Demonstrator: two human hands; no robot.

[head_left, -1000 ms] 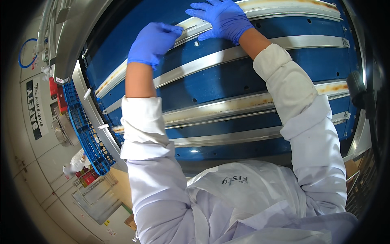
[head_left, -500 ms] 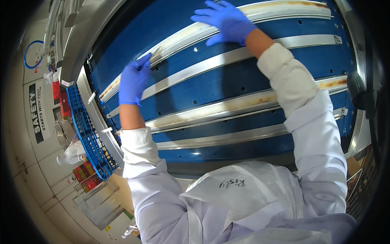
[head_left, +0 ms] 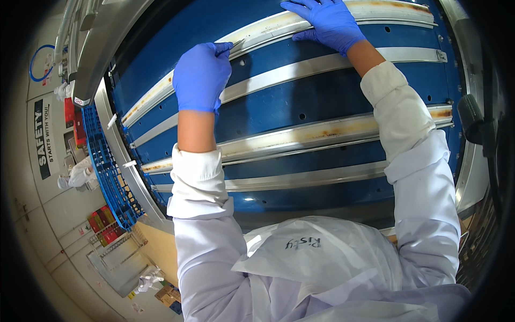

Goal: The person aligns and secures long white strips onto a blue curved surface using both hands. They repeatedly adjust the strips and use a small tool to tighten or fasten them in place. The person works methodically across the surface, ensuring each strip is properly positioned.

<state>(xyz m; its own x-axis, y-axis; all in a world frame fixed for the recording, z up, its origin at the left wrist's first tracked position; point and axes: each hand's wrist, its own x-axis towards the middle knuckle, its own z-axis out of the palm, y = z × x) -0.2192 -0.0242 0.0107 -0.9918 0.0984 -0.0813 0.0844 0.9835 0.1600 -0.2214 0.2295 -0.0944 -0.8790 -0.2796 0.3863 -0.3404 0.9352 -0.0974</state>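
Observation:
My left hand (head_left: 200, 78), in a blue glove, is closed at the far long metal rail (head_left: 271, 29). From its fingertips sticks out a thin, pointed grey piece (head_left: 236, 45), its tip against the rail; the rest is hidden in the fist, so its kind is unclear. My right hand (head_left: 331, 26), gloved too, lies spread on the same rail farther right, holding nothing. Brown rust-like stains mark this pale rail near both ends. It runs across a blue panel (head_left: 268, 110) dotted with small holes.
Nearer to me run a plain metal strip (head_left: 306, 70), a second stained rail (head_left: 311, 133) and another strip (head_left: 300, 177). A grey metal frame (head_left: 110, 45) borders the left, with a blue plastic pallet (head_left: 110, 177) beyond. A black fitting (head_left: 472, 118) stands at the right. People in white are at far left.
My left hand has moved right and farther away along the rail with the thin piece. My right hand has slid right and slightly away, still spread. The view has shifted a little.

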